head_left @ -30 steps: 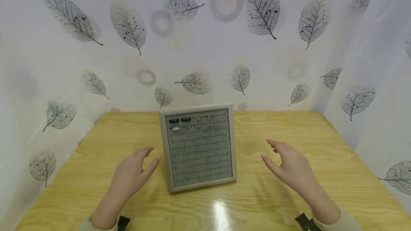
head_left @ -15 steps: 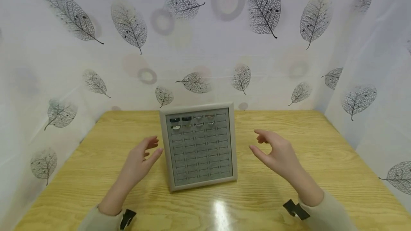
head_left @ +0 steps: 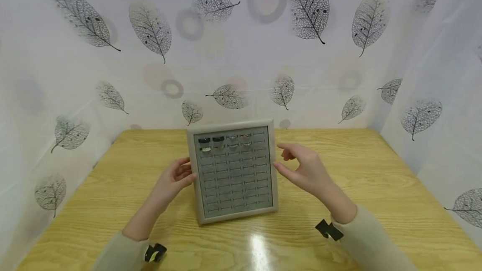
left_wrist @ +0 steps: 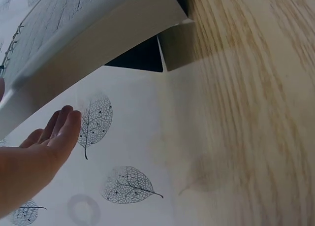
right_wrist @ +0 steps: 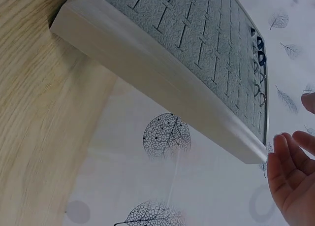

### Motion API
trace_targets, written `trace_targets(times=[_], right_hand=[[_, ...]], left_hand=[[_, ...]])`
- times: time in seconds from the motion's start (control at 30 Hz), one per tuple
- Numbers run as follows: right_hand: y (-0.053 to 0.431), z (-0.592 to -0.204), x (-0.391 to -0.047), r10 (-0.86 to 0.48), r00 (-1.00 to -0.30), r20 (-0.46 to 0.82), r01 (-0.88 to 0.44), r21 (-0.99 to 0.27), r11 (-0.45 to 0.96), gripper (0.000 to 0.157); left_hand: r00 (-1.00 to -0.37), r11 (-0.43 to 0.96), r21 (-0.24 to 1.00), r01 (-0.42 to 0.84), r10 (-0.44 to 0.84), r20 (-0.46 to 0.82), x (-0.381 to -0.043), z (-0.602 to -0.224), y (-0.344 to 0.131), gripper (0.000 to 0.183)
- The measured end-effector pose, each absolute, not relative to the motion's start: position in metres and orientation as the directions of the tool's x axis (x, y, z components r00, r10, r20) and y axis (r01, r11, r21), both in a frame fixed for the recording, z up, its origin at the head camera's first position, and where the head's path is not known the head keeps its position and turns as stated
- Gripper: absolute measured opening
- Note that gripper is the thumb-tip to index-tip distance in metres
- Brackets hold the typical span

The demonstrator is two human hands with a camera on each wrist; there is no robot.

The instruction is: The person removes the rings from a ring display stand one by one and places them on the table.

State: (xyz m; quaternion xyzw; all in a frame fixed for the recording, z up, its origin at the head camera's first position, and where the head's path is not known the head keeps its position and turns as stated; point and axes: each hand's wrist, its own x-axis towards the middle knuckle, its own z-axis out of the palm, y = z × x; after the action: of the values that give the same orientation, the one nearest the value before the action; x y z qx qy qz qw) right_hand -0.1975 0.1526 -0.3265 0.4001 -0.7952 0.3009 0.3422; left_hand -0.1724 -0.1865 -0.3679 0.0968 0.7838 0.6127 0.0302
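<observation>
A ring display board [head_left: 238, 216] with a pale frame and a slotted grey panel [head_left: 237, 179] leans upright on the table. Several rings [head_left: 218, 139] sit in the top two rows of slots, at the left; two are dark bands. My left hand [head_left: 171, 185] is at the board's left edge, thumb near the front rim. In the left wrist view, its fingers [left_wrist: 66, 130] are apart from the frame's side. On the other side, my right hand [head_left: 306, 168] has thumb and fingertips close to the right edge. The right wrist view shows its fingers [right_wrist: 285, 167] loosely bent beside the top corner.
The board stands on a wood-grain table [head_left: 331, 145], with a dark support [left_wrist: 142, 56] behind it in the left wrist view. A white leaf-print cloth [head_left: 241, 57] hangs around the back and sides. Light glares on the table's front [head_left: 258, 250].
Both hands have moved inward to the board, the left hand rightward and the right hand leftward and slightly up. The board and rings have stayed in place.
</observation>
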Motion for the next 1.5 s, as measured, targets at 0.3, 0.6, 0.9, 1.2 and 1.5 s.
trace_targets(times=[0.3, 0.6, 0.9, 1.2, 1.5], right_hand=[[0.139, -0.324, -0.213, -0.46, -0.401, 0.792, -0.882, -0.197, 0.428, 0.042], [0.131, -0.325, -0.233, -0.486, -0.314, 0.816, -0.931, -0.165, 0.324, 0.04], [0.122, -0.322, -0.248, -0.488, -0.253, 0.835, -0.947, -0.11, 0.303, 0.031], [0.112, -0.316, -0.253, -0.475, -0.238, 0.847, -0.924, -0.046, 0.381, 0.026], [0.102, -0.315, -0.255, -0.44, -0.212, 0.873, -0.915, -0.018, 0.404, 0.019]], left_hand=[[-0.96, 0.142, 0.987, 0.069, 0.277, 0.028, -0.178, -0.376, -0.183, 0.066], [-0.954, 0.123, 0.991, 0.044, 0.301, 0.005, -0.179, -0.376, -0.181, 0.069], [-0.943, 0.058, 0.998, 0.032, 0.333, 0.011, -0.18, -0.374, -0.181, 0.071], [-0.939, 0.062, 0.998, 0.029, 0.344, 0.006, -0.182, -0.375, -0.182, 0.072], [-0.929, 0.013, 0.999, 0.03, 0.368, 0.022, -0.182, -0.375, -0.182, 0.07]])
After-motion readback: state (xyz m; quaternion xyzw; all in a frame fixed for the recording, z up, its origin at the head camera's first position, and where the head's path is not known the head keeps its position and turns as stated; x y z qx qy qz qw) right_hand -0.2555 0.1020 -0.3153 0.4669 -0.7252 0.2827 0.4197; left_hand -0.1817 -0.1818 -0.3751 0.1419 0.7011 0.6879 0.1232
